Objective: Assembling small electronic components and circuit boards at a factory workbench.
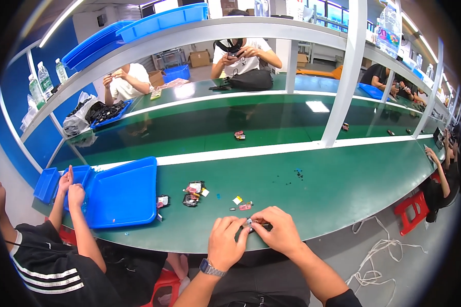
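My left hand [227, 240] and my right hand [276, 231] meet at the near edge of the green worktable [343, 184]. Together they pinch a small dark part with a pale tip [250, 223] between the fingertips. A wristwatch [210, 267] sits on my left wrist. Just beyond my hands lie small loose pieces: a red one [245, 206], a white-and-yellow scrap [237, 200], and a cluster of dark and red parts [193, 192].
A large blue tray [123, 197] lies on the left, with a small black part [162, 201] by its edge. A person in black on my left holds both hands over smaller blue bins [47, 183]. Across the conveyor sit other people. A red stool [412, 211] and white cord [376, 253] are on the floor.
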A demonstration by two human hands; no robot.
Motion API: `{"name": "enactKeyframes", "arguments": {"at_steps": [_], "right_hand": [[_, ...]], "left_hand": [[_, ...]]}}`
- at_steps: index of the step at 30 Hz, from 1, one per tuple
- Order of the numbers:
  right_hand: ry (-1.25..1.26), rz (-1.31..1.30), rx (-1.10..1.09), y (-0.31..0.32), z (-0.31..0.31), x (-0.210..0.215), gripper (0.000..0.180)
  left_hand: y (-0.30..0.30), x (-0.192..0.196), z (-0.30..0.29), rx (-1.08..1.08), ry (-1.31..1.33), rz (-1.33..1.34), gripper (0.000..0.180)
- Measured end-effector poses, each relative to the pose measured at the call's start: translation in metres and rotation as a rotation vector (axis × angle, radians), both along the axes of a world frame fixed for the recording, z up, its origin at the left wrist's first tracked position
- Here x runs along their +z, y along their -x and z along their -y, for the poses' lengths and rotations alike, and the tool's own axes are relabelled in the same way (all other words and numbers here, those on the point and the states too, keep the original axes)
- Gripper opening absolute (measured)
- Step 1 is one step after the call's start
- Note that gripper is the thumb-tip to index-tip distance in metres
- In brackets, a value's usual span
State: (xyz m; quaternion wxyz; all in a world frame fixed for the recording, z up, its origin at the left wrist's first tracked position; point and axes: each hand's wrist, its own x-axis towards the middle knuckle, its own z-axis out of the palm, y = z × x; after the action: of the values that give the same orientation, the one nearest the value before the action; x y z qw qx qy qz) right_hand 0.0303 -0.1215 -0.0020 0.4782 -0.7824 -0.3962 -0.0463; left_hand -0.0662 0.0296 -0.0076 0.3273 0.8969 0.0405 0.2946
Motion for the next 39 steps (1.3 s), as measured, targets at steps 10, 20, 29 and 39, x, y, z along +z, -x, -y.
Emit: {"name": "enactKeyframes", "arguments": {"at_steps": [10,20,29,39], "right_hand": [[-0.028,0.131,0.063,-0.005,0.009,-0.004,0.019],[0.13,0.079,0.139,0.008,0.031,-0.003,0.022],[0.239,0.037,0.282,0.022,0.042,0.023,0.018],[0.027,-0.086,0.342,0.031,0.027,-0.013,0.016]], "left_hand": [[-0.016,-0.001,-0.011,-0.063,-0.001,-0.046,0.02],[-0.015,0.01,-0.004,-0.127,0.465,-0.426,0.027],[0.021,0.002,0.009,-0.338,1.072,-0.185,0.027],[0.054,-0.012,-0.003,-0.305,0.923,-0.238,0.017]]}}
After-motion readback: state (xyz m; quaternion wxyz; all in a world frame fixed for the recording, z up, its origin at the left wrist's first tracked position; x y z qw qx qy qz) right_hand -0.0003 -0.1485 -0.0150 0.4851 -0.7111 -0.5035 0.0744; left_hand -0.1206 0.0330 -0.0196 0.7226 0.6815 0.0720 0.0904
